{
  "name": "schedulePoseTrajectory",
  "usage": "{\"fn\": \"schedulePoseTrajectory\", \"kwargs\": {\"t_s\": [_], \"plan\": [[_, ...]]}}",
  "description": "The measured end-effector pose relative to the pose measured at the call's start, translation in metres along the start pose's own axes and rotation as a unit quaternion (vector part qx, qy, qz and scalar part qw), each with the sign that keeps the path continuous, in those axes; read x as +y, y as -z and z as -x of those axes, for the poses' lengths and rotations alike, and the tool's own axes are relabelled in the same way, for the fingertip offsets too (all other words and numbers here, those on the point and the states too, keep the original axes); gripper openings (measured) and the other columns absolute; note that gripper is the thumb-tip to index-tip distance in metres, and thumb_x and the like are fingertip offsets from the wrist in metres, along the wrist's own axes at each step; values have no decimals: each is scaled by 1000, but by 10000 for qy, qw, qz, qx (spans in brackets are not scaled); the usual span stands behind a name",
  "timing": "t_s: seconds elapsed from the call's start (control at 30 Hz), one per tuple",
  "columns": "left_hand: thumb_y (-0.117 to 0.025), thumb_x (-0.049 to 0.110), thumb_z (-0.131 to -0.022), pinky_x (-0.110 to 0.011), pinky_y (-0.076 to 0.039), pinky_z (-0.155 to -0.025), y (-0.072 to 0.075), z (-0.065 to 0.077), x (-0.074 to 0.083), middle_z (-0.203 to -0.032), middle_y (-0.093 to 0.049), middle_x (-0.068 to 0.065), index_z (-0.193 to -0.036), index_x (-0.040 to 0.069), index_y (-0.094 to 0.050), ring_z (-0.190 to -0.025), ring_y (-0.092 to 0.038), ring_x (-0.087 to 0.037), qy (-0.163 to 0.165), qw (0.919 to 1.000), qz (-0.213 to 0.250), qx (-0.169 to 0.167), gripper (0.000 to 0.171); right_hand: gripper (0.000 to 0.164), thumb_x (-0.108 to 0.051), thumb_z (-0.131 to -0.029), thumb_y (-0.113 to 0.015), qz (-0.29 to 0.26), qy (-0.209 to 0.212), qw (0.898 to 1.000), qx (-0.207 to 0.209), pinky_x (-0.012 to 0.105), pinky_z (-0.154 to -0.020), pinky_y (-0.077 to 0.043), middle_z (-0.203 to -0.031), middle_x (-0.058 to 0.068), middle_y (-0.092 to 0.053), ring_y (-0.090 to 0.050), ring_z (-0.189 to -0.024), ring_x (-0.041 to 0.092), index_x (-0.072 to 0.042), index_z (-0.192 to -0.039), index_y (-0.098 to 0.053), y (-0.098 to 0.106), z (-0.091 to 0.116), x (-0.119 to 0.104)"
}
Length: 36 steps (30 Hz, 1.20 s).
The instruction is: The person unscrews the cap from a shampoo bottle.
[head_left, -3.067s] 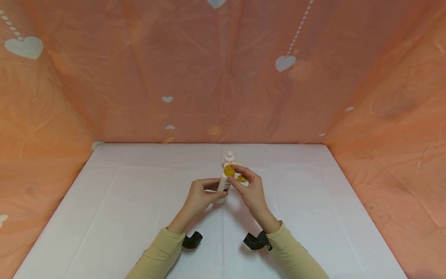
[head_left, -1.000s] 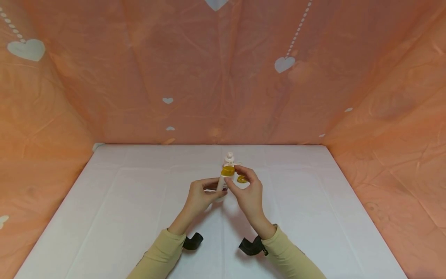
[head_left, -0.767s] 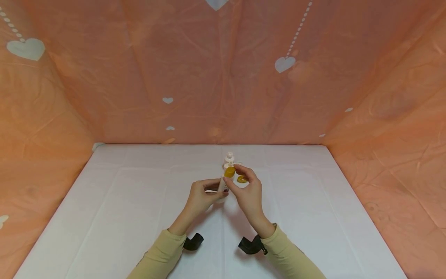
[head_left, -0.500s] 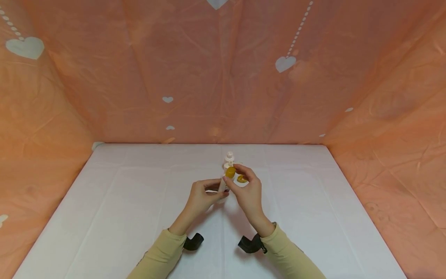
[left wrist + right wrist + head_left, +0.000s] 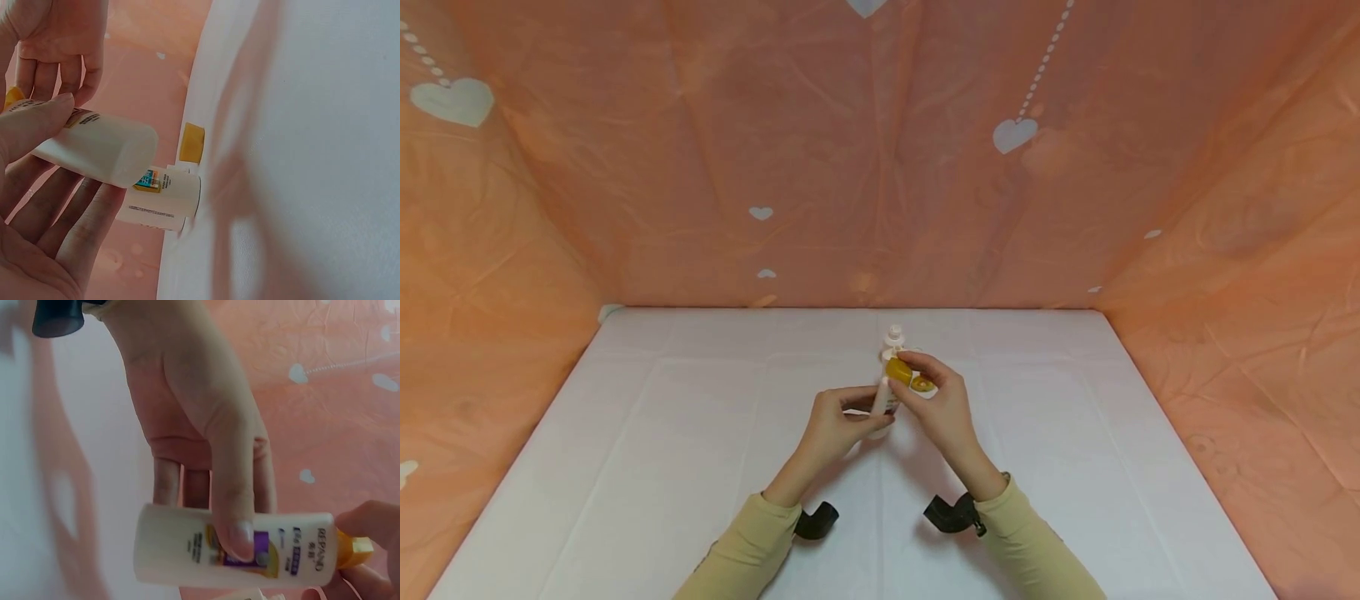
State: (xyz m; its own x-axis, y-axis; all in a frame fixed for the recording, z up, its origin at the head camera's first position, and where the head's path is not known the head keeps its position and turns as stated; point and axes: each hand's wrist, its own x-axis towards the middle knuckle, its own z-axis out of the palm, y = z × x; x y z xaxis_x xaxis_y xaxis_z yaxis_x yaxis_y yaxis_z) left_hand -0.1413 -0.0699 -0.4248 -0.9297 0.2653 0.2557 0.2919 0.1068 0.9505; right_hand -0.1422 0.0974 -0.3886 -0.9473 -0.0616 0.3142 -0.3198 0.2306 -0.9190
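My left hand [image 5: 838, 425] grips a white plastic bottle [image 5: 181, 547] round its body, held tilted above the table. A purple and gold label shows on its side in the right wrist view. At the neck end sits a yellow cap [image 5: 899, 372], pinched between the thumb and fingers of my right hand [image 5: 943, 408]. Whether the cap is engaged on the neck is hard to tell. In the left wrist view the bottle's base [image 5: 140, 156] points towards the table, and the fingers of the left hand [image 5: 56, 244] support it from below.
Just beyond the hands stand two white bottles with bare tops, the farther bottle [image 5: 893, 337] and a nearer one partly hidden. A loose yellow cap [image 5: 192, 142] lies beside them. White cloth covers the table [image 5: 662, 467]; an orange curtain [image 5: 820, 167] with hearts encloses the back and sides.
The yellow cap has turned in the right fingers, its facing side shifting several times. My right wrist has swung slightly outward to the right. The left hand keeps its grip with almost no movement.
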Motion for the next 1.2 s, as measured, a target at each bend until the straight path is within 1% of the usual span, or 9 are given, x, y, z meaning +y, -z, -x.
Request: {"fn": "schedulePoseTrajectory", "kwargs": {"t_s": [0.03,0.1,0.27,0.5,0.7,0.83,1.0,1.07,1.2], "plan": [[-77,-5,-76,-29,-57,-73,0,0,0,-98,-69,-19,-112,-7,-67,-93,-67,-30,15,10000,-12,-8,37,34,-3,-83,-73,-1,-14,10000,-59,40,-93,-42,-116,16,-65,-56,-110,26,7,-115,-64,1,0,-1],[-78,-3,-76,-28,-57,-73,0,-1,-10,-99,-69,-19,-113,-6,-67,-93,-67,-29,30,10000,21,11,38,34,-2,-83,-73,9,-24,9999,-148,42,-93,-43,-115,16,-65,-57,-108,27,7,-115,-64,3,0,-2],[-82,5,-75,-28,-57,-72,-1,-5,-38,-99,-71,-12,-113,2,-70,-92,-68,-22,54,10000,27,56,40,32,-1,-83,-73,96,46,9992,-390,43,-91,-45,-112,16,-65,-58,-102,28,5,-114,-65,8,-1,-2],[-83,8,-74,-28,-58,-70,1,-3,-39,-101,-71,-8,-111,6,-72,-87,-69,-19,177,9995,-255,12,38,30,1,-84,-71,322,100,9970,-694,42,-91,-45,-110,17,-64,-58,-101,29,5,-114,-64,12,-4,-3],[-82,8,-75,-27,-57,-71,2,-3,-39,-102,-71,-7,-111,6,-71,-89,-68,-19,195,9994,-263,-95,38,30,2,-85,-69,405,146,9953,-871,43,-91,-45,-112,16,-64,-57,-103,29,4,-114,-63,14,-4,-6],[-82,8,-76,-27,-57,-70,3,-3,-38,-101,-71,-7,-111,7,-71,-87,-68,-18,186,9992,-336,-111,37,30,2,-86,-68,415,196,9945,-945,42,-91,-44,-114,15,-64,-57,-103,28,4,-116,-63,15,-5,-6],[-81,9,-76,-27,-57,-69,3,-3,-38,-101,-71,-5,-111,7,-72,-86,-68,-17,182,9988,-451,-105,36,31,3,-88,-65,296,188,9929,-1136,45,-90,-43,-114,16,-64,-57,-102,29,4,-118,-62,17,-6,-5],[-81,9,-76,-28,-57,-69,3,-2,-38,-101,-71,-6,-111,6,-71,-86,-68,-18,165,9988,-449,-101,36,30,4,-89,-63,189,165,9917,-1257,47,-90,-42,-113,17,-64,-57,-102,30,5,-119,-61,18,-6,-4],[-82,9,-76,-28,-57,-69,4,-2,-37,-101,-71,-6,-111,6,-72,-85,-68,-17,236,9988,-417,-106,36,30,6,-90,-61,36,153,9890,-1471,50,-90,-41,-112,18,-63,-56,-103,31,5,-120,-60,20,-8,-4]]}}
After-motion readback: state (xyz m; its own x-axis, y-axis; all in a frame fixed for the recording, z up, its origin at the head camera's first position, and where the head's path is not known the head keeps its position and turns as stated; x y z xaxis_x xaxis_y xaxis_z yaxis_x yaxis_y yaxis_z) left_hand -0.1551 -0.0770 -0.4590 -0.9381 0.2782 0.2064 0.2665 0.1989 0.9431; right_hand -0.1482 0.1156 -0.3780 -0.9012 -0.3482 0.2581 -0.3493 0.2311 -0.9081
